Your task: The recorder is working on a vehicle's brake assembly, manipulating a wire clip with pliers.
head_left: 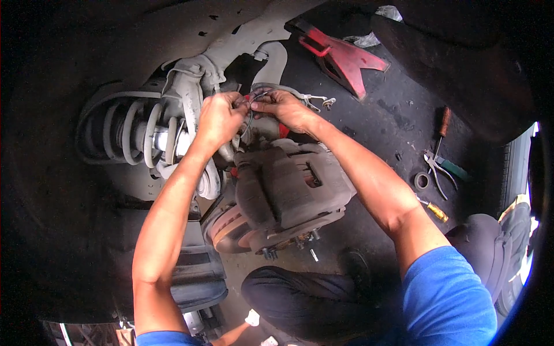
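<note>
Under wheel arch, left hand [218, 118] and right hand [283, 108] pinch thin wire [252, 109].

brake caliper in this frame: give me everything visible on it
The brake caliper is a bulky cast-metal block, dull grey-brown with grime and rust. It sits clamped over the edge of the brake disc, with a rectangular window in its outer face. It lies just below the left hand and right hand, which work thin wires above it; neither hand touches it.
</note>
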